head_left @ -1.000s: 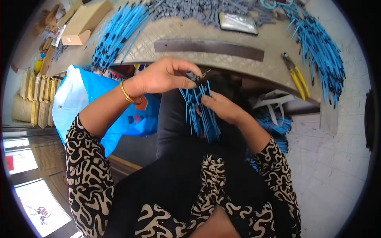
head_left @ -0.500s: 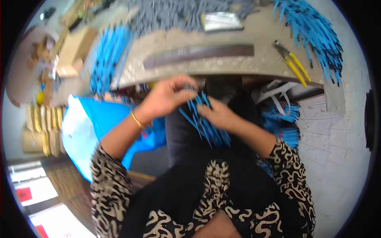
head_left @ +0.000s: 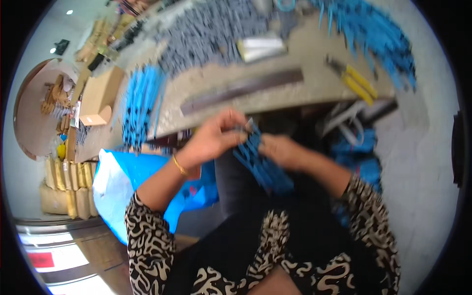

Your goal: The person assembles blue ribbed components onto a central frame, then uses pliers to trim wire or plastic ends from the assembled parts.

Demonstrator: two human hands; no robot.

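A bundle of thin blue strips with dark parts hangs slantwise between my hands, just in front of the table edge. My right hand is closed on the bundle's right side near its top. At the upper end of the bundle, my left hand has thumb and fingers pinched together. A small pale tip shows beside those fingers. Motion blur and the fingers hide exactly what the left hand pinches, though strips run right under it.
On the table lie a dark flat bar, yellow-handled pliers, a heap of grey pieces, a pale packet and blue strip piles. A blue bag hangs at left beside a cardboard box.
The whole view has shifted, so the table and bag appear lower. Both hands stay at the bundle, which has turned slightly between them.
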